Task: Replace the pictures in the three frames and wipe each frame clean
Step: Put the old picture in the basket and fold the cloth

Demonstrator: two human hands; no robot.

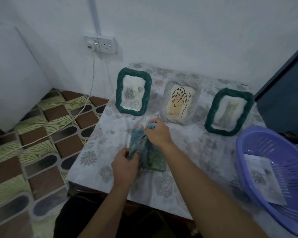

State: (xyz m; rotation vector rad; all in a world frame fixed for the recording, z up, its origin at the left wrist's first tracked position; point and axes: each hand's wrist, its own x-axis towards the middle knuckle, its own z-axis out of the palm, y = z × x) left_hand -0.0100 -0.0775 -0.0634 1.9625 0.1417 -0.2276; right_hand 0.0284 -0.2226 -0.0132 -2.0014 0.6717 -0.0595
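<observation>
1. A mottled blue-green cloth (150, 155) lies crumpled mid-tabletop on a floral tablecloth (96, 148).
2. The left hand (125, 164) curls its fingers round the cloth's near end. The right hand (157, 133) has the far end bunched up in a closed grip.
3. Three rounded-rectangle frames stand along the back edge. The left frame (119, 90) and right frame (212, 110) have dark green twisted-rope borders. The middle frame (165, 100) is pale grey and ribbed, showing a line-drawn leaf.
4. A purple slotted plastic basket (243, 152) sits at the right edge, with a floppy printed sheet (261, 176) lying inside.
</observation>
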